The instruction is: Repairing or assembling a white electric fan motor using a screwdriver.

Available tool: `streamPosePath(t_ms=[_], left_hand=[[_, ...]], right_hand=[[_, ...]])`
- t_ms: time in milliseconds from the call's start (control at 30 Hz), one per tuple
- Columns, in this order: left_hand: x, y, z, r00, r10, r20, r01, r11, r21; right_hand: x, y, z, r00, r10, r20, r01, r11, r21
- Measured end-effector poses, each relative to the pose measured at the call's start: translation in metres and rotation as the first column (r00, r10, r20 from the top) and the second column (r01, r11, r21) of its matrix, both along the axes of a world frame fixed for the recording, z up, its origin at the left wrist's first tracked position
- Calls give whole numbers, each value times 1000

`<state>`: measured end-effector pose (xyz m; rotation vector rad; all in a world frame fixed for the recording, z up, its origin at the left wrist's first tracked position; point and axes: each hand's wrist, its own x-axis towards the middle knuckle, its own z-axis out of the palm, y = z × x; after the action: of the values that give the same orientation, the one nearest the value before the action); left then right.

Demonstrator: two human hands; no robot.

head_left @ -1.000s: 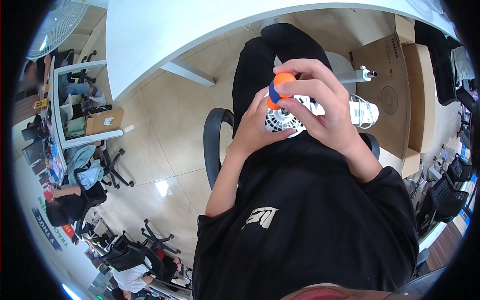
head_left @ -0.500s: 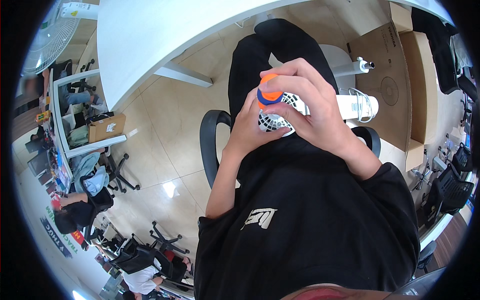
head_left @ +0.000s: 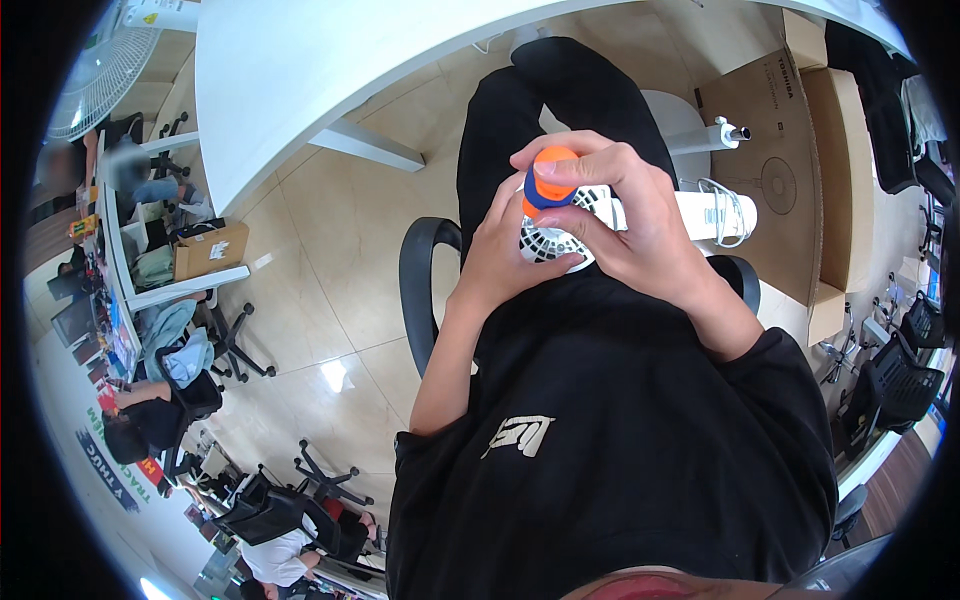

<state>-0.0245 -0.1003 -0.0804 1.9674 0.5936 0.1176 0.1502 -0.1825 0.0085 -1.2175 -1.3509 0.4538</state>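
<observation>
A white fan's vented rear housing (head_left: 547, 246) rests on my lap, its round slotted grille facing up. My left hand (head_left: 494, 262) is wrapped round the left side of this housing, thumb along its near rim. My right hand (head_left: 645, 225) pinches the handle of an orange and blue screwdriver (head_left: 545, 194) between thumb and fingers. The screwdriver stands nearly upright over the grille, tilted slightly. Its tip is hidden, so I cannot tell what it touches. To the right, the fan's white neck (head_left: 690, 213) reaches out, with a white cord (head_left: 728, 210) bundled round its end.
A white table (head_left: 290, 90) curves across the far side, its leg (head_left: 370, 148) at left. The chair's black armrest (head_left: 418, 290) is beside my left arm. An open cardboard box (head_left: 760, 190) stands at right, near a white round base with a pole (head_left: 705, 136). Other people sit at left.
The screwdriver's handle has shifted slightly right and tilted, and my right hand's fingers have changed position around it. My left hand stays on the fan housing.
</observation>
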Motion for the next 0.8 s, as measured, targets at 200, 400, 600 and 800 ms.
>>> streamPosePath(t_ms=[200,400,600,800], left_hand=[[0,4,-1,997,17,70,-18,999,26],[7,1,-7,978,32,206,-38,999,24],[-3,0,-16,995,-12,102,1,994,109],[-2,0,-25,999,-23,30,20,995,97]], right_hand=[[-2,1,6,985,-74,156,84,995,-54],[1,-9,8,982,-45,182,62,994,-87],[0,-10,-7,992,119,-50,-123,989,-87],[-2,-4,-18,997,70,-12,-71,994,-86]])
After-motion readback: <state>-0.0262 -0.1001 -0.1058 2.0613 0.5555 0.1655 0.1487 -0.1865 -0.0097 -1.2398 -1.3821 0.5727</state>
